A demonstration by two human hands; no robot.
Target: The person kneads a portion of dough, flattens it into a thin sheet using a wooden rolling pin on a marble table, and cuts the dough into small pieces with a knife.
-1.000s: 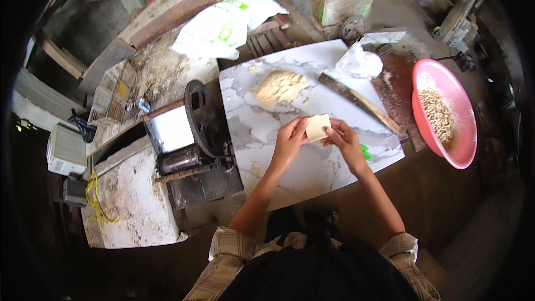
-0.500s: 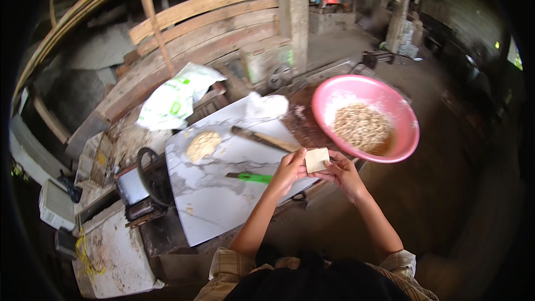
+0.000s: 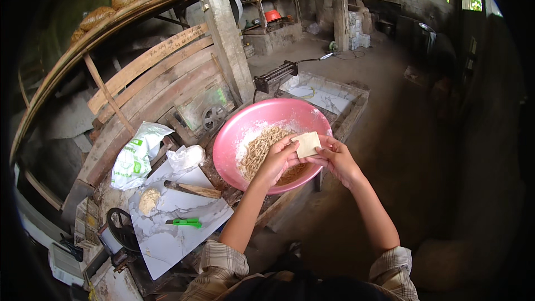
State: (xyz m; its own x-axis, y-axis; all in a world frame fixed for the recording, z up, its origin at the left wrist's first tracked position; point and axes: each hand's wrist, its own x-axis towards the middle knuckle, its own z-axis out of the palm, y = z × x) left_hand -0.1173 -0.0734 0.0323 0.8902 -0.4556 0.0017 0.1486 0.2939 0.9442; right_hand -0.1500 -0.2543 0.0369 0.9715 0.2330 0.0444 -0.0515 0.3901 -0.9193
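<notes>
Between my two hands is a pale, flat square of what looks like dough (image 3: 307, 144). My left hand (image 3: 277, 160) grips its left side, thumb on top and fingers underneath. The right side is pinched by my right hand (image 3: 341, 163), also thumb uppermost. Both hands are above the near right part of a wide pink basin (image 3: 231, 128). Inside the basin lie many short, light-brown strips (image 3: 262, 150), and white powder coats its wall. My wrists hide part of the basin's near rim.
Left of the basin, a marbled board (image 3: 184, 242) carries a dough lump (image 3: 149, 201), a green utility knife (image 3: 186, 222) and a wooden stick (image 3: 198, 190). Beside it stands a hand-wheel machine (image 3: 121, 228). A ridged roller tool (image 3: 276, 75) and a shallow framed tray (image 3: 320, 97) are behind the basin.
The view has swung to the right, and my hands have come from beside the marbled board to above the basin. Both still hold the dough square.
</notes>
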